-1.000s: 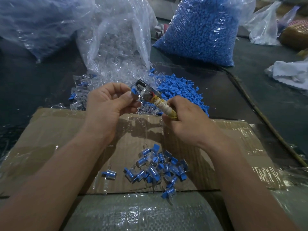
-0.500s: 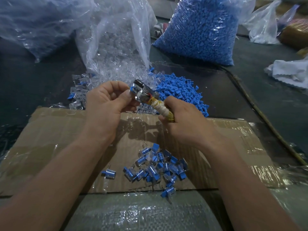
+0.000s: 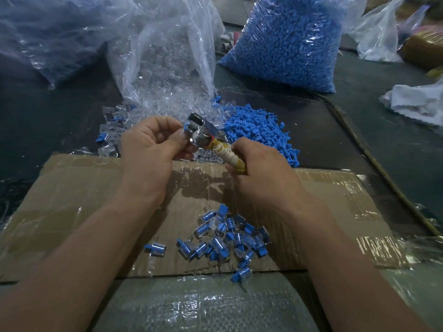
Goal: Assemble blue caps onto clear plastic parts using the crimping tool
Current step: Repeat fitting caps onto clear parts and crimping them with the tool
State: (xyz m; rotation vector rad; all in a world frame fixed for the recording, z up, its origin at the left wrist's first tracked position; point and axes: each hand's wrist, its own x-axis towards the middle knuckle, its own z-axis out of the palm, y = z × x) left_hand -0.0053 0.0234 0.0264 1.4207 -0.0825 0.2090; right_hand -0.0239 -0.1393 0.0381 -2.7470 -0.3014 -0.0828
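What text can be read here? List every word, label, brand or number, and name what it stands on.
None: no text is readable anywhere.
The flat brown cardboard sheet is unprinted.
The clear plastic bag of blue caps and the clear plastic bag of clear parts carry no label.
The chrome crimping tool with its tape-wrapped handle, gripped by the right hand, shows no legible marking.
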